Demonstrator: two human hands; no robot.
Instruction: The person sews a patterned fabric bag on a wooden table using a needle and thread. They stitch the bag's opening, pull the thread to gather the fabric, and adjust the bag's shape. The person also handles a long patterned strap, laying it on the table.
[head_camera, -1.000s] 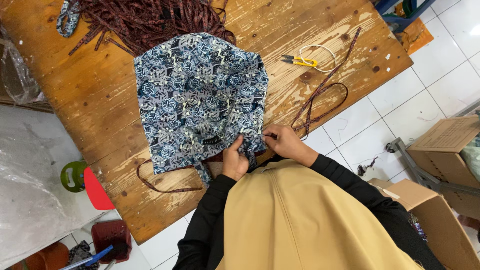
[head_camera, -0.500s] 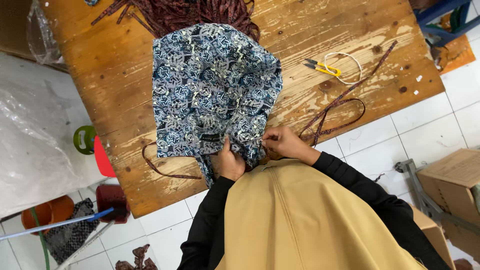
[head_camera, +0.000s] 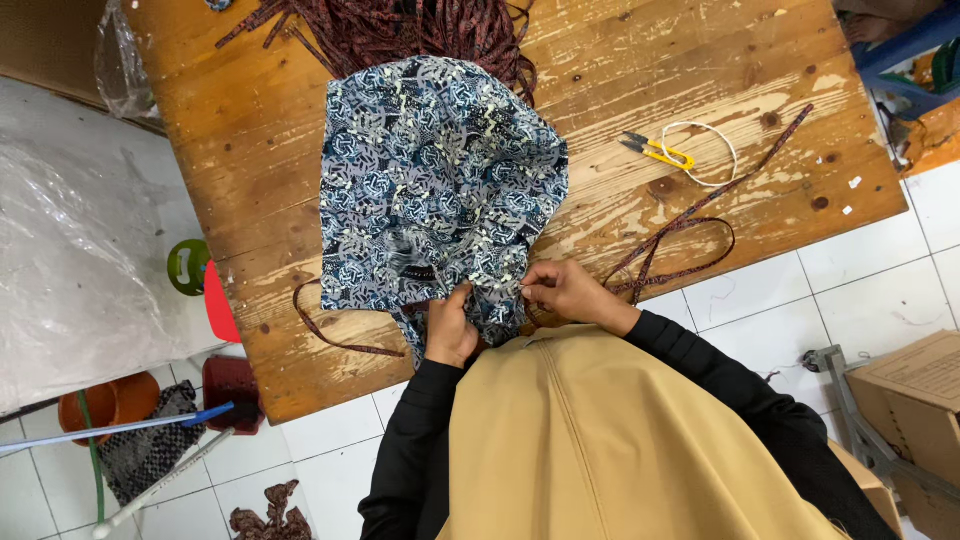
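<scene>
Hem of the blue patterned cloth garment (head_camera: 435, 180) sits pinched between your left hand (head_camera: 450, 330) and right hand (head_camera: 565, 292); the dark red woven cord (head_camera: 680, 235) trails beside your right grip, mostly unthreaded.

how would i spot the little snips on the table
Start at the wooden table and look right of the blue patterned fabric. The snips lie there alone, apart from both hands. They are the only yellow-handled thing, with a white cord loop attached.

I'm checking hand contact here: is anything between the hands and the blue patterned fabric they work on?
Nothing visible: the left hand and right hand both pinch the near edge of the blue patterned fabric directly.
</scene>
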